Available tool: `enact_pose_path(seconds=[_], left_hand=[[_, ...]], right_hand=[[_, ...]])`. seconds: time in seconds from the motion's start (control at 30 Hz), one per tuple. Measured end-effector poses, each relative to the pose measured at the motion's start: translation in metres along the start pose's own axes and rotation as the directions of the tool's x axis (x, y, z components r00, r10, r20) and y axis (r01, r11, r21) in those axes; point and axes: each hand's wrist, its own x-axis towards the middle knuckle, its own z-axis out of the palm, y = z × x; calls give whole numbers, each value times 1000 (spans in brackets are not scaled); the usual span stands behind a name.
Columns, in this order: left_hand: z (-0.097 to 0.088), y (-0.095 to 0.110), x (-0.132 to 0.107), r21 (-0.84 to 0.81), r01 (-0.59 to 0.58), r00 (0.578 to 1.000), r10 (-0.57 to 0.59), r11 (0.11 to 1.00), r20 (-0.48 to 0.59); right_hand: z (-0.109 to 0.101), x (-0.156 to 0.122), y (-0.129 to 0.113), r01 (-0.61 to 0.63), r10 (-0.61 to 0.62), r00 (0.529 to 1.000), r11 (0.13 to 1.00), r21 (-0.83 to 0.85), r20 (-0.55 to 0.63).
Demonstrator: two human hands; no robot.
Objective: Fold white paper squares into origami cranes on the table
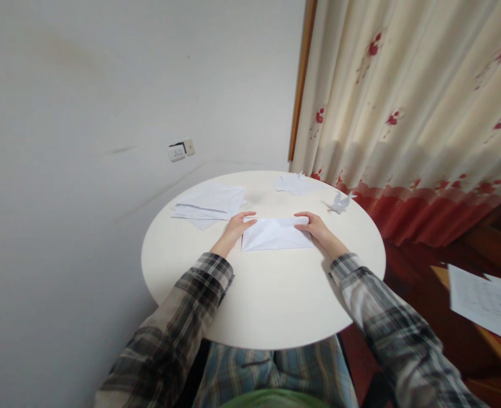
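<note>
A wide rectangle of white paper (pixel 276 234), apparently folded and faintly creased, lies near the middle of the round, smooth white table (pixel 271 306), in front of the seated person. The left hand (pixel 238 225) has the paper's left end at its far corner, and the right hand (pixel 314 225) has the matching corner at the right. Each is part closed, thumb on the paper and fingers curled about the far edge — a light pinch, it seems, though how far the fingertips reach underneath cannot be told. Holding both ends probably keeps the layers lined up and the sheet from skewing, while the tabletop bears its weight.

Both forearms, in a black, grey and white plaid shirt (pixel 210 289), stretch forward and converge; the wrists are low over the table and the thumbs point toward each other, a nearly mirrored pose.

The overlapping pile of flat white sheets (pixel 216 198) sits beyond the left hand, and the pointed white folded-paper figure (pixel 340 203) stands beyond the right. More loose white papers (pixel 292 183) lie at the far rim — all set outward, presumably to leave working room between the arms.
</note>
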Motion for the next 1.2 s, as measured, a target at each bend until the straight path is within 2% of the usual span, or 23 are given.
enact_pose_path(seconds=[0.47,1.0,1.2], left_hand=[[-2,-5,3,28,-42,999,42,999,10],[0,5,-2,-5,21,1000,-21,1000,8],[0,4,-1,0,21,1000,-21,1000,-4]], right_hand=[[2,-3,-6,-32,32,999,999,40,17],[2,-4,-8,-26,26,1000,1000,5,16],[2,-4,-8,-42,40,999,998,54,36]])
